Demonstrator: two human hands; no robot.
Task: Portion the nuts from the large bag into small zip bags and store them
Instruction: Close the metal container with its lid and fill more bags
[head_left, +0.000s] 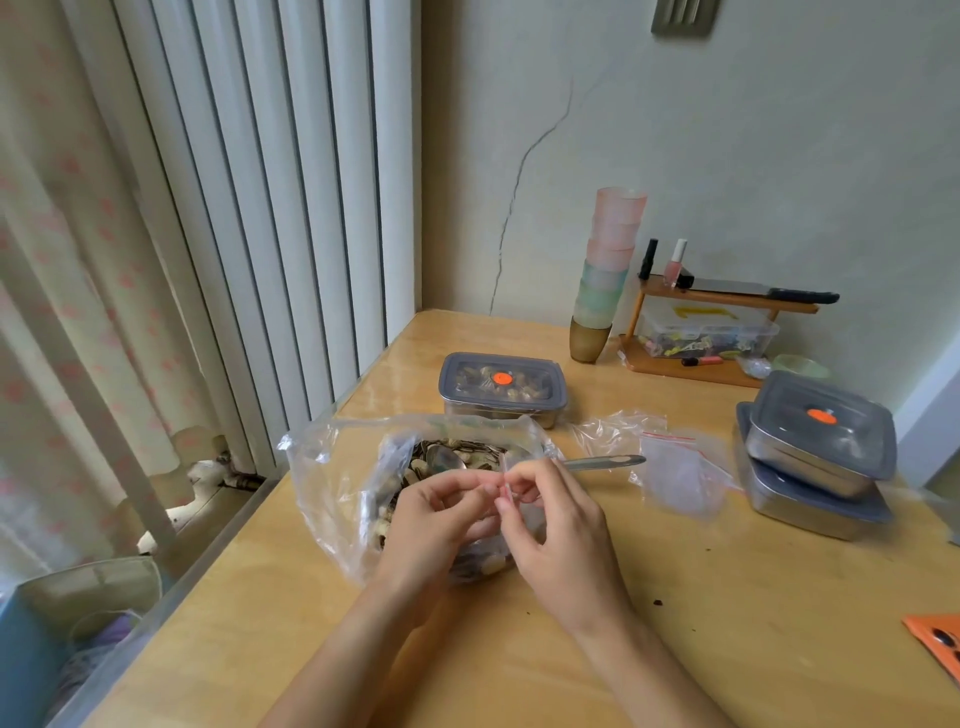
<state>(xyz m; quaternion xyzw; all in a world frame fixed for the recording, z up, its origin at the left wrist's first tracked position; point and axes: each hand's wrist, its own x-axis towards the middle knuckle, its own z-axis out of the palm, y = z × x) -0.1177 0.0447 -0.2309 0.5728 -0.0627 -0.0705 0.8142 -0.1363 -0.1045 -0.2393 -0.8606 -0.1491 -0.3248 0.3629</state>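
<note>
Left hand (441, 512) and right hand (556, 530) pinch the mouth of the small zip bag (505, 475) over the large bag (322, 483); a slipping grip or half-closed zip could spill nuts (483, 449).

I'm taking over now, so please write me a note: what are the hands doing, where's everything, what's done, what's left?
The left hand and right hand both pinch the top of a small zip bag over the open large bag of nuts.
A spoon rests in the large bag; spare zip bags lie to its right.
Done: the lidded box behind seems filled.
Left: many nuts to portion; two stacked boxes wait at right.
</note>
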